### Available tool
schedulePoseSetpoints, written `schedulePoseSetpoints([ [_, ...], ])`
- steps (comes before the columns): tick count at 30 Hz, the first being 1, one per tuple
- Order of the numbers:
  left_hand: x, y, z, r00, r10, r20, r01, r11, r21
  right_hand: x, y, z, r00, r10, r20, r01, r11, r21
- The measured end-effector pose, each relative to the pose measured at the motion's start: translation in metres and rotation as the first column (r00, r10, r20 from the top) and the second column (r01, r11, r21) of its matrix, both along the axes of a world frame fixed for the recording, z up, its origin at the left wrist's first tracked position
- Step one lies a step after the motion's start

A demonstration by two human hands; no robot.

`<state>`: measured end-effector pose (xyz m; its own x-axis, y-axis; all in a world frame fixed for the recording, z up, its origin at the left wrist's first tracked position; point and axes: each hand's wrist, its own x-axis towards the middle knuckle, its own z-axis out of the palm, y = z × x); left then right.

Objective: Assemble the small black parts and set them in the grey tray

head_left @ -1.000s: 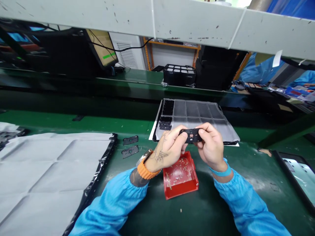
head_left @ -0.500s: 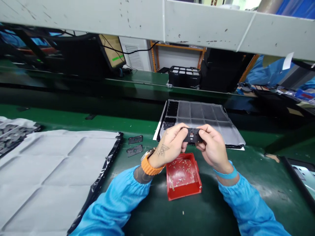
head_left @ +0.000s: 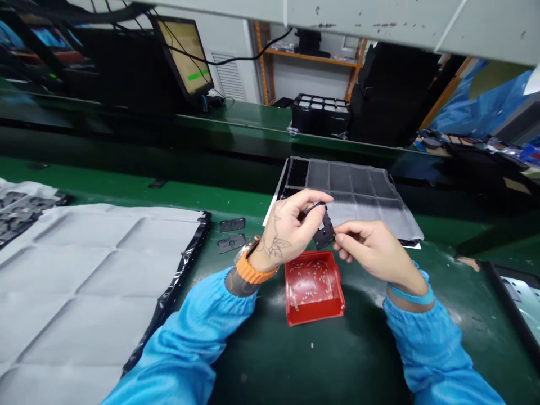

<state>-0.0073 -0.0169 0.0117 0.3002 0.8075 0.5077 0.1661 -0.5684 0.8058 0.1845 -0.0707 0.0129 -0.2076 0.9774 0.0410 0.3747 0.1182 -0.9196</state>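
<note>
My left hand [head_left: 291,228] is closed on a thin, flat black plastic part [head_left: 324,235] with cut-outs, tilted above the red bin. Part of the piece is hidden behind my thumb and fingers. With thumb and forefinger pinched together, my right hand [head_left: 367,244] grips the part's lower right edge; whether a tiny bit is also between these fingertips cannot be seen. Below both hands stands the shallow red bin [head_left: 315,315], with many small pale bits scattered in it. Two similar black plastic parts [head_left: 232,225] lie on the green table to the left of my left wrist.
A large pale compartment tray [head_left: 105,270] covers the table's left side. Behind my hands lies a grey gridded tray [head_left: 358,191] with black pieces at its left end. A monitor [head_left: 185,56] and a black divided box [head_left: 320,115] stand farther back. A grey beam [head_left: 379,22] crosses overhead.
The black plastic part has turned from level to steeply tilted. My right hand has shifted its hold to the lower right edge. The camera view has tipped upward less beam shows.
</note>
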Motion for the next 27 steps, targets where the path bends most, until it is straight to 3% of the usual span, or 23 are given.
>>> schedulePoseSetpoints([
  [5,0.000,0.001,0.000,0.993,0.000,-0.120,0.021,0.984,0.176,-0.001,0.002,0.004,0.969,0.034,0.244,-0.056,0.995,0.084],
  [10,0.000,0.005,-0.005,0.982,-0.072,-0.173,0.127,0.935,0.332,-0.004,0.009,-0.002,0.950,0.107,0.292,-0.142,0.985,0.099],
  [20,0.000,0.000,-0.004,0.963,-0.147,-0.224,0.202,0.948,0.247,-0.008,0.008,-0.003,0.974,-0.024,0.227,-0.052,0.945,0.322],
  [27,-0.002,0.000,0.003,0.969,-0.180,-0.167,0.199,0.975,0.103,-0.005,0.002,0.005,0.976,0.077,0.204,-0.115,0.976,0.185],
])
